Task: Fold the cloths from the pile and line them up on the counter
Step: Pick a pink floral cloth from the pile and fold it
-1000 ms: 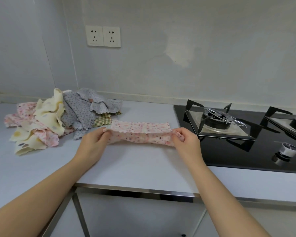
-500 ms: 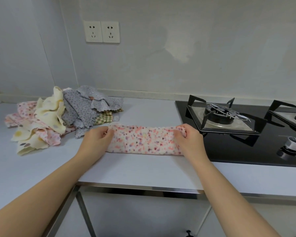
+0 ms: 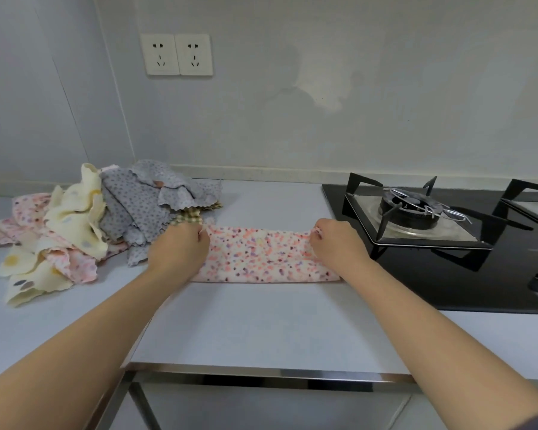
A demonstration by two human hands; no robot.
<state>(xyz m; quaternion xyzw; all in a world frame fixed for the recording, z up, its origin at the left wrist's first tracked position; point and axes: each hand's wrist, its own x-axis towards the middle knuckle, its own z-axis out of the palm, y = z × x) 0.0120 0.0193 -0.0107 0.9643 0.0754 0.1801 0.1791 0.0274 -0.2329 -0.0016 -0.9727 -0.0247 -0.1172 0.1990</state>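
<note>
A pink speckled cloth (image 3: 261,256) lies folded into a long flat strip on the white counter (image 3: 261,324), between the pile and the stove. My left hand (image 3: 177,249) pinches its far left corner. My right hand (image 3: 336,246) pinches its far right corner. Both hands rest on the strip's ends, with the fingertips hidden in the fabric. To the left sits the pile of unfolded cloths (image 3: 84,225): cream, grey dotted, pink floral and a checked one, crumpled together.
A black gas stove (image 3: 441,274) with metal pan supports takes the counter's right side, right beside my right hand. A double wall socket (image 3: 177,54) is on the back wall. The counter's metal front edge (image 3: 261,372) runs below my forearms.
The cloth's near half has been folded over away from me, and both hands have moved to its far corners. The strip now lies flat on the counter.
</note>
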